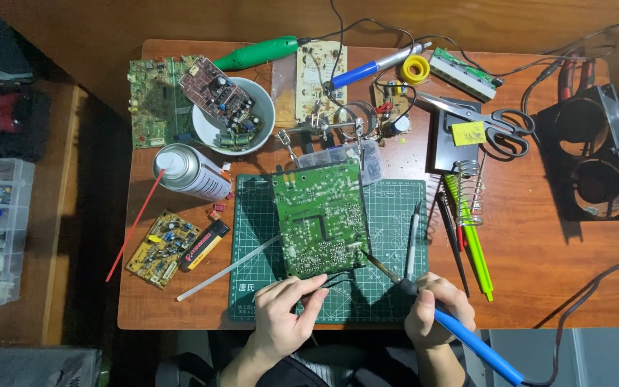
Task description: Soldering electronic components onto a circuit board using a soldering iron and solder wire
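Observation:
A green circuit board [320, 215] lies solder side up on a green cutting mat [388, 215] at the table's front middle. My right hand [435, 308] grips a blue-handled soldering iron [467, 337], whose tip touches the board's lower right corner. My left hand [288, 312] sits at the board's near edge, fingers pinched on a thin dark wire [338, 279] that runs to that edge. A white plastic strip [227, 269] lies slanted across the mat's left side.
A white bowl [263, 107] holding a board, a spray can [191, 172], a small yellow board [162, 247], scissors [496, 122], a soldering stand coil [471, 190], green and black pens [471, 244], a solder spool [415, 69] and two black fans [592, 154] crowd the wooden table.

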